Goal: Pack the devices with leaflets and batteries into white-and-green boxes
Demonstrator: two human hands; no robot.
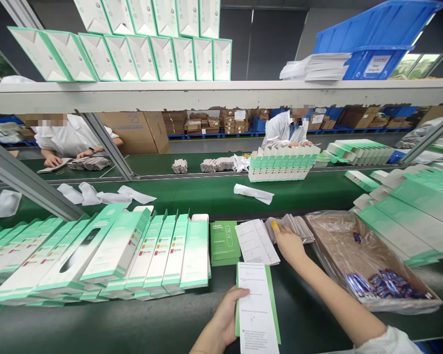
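My left hand [229,314] grips a long white printed leaflet [256,314] laid over a green booklet [274,314], thumb on top. My right hand [288,246] reaches forward to a stack of thin greyish folded pieces [299,228]. A yellow cover sits on one of its fingertips. Its fingers are bent together on the left end of that stack; whether a piece is lifted is hidden. Beside the stack lie white printed leaflets [258,243], fanned a little. Left of them is a pile of green booklets [225,243] with a thermometer drawing on the cover.
Rows of green-white cartons [162,250] fill the left side. An open, plastic-lined box [376,265] holding batteries stands right; more cartons [409,211] lie beyond. A shelf [221,96] spans overhead with boxes and a blue bin [369,39]. Two people [286,128] work across the green belt [192,196].
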